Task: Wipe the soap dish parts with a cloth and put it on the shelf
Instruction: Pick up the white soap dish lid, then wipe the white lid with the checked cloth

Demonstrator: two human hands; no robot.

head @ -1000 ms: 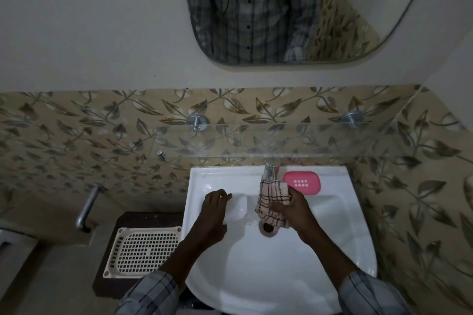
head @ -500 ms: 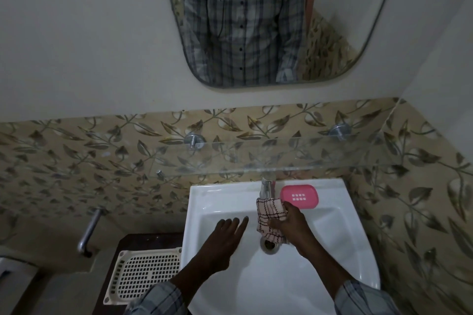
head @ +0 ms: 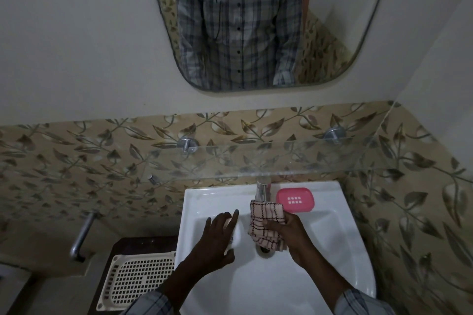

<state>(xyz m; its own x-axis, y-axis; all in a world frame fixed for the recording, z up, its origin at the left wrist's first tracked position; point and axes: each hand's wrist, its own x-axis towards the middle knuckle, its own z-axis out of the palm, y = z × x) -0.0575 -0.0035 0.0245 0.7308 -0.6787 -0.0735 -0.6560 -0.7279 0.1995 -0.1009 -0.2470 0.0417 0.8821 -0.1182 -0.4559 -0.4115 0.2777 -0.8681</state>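
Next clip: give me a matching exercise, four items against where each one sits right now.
Things:
1. pink soap dish part
2. checked cloth
3. cream perforated tray
4. glass shelf

Places:
A. mounted above the sink
B. on the dark stand left of the sink
C. held in the right hand
D. on the sink rim, right of the tap

Pairs: 1-D, 2-C, 3-B, 4-A.
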